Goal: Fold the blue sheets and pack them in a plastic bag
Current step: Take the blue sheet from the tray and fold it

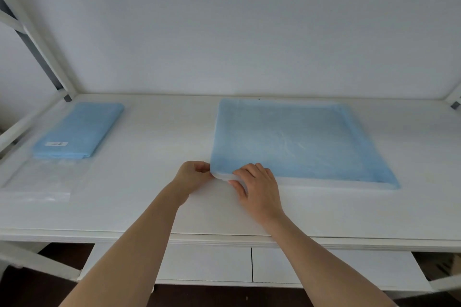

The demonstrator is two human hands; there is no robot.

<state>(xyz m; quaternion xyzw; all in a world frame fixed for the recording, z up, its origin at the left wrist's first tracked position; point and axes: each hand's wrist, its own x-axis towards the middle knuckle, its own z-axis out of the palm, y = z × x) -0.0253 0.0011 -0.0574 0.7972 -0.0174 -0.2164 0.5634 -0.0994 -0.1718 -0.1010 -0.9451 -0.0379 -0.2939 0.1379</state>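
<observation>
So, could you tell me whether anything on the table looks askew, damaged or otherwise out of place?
Nothing stands out. The blue sheet lies flat on the table, and both hands pinch its near left corner. The folded sheet sits neatly at the left, by a clear plastic bag.

A white bench stands against a plain white wall, with white frame posts rising from its far corners. Beneath its near edge sit two white drawer fronts side by side. Toward the far right corner a large blue sheet lies spread flat, its near edge showing a white underside; its near left corner sits about midway along the bench. Near the left edge lies a folded blue sheet bearing a small white label. Just nearer than it, along the left edge, a clear plastic bag lies flat, touching the folded sheet's near end.
</observation>
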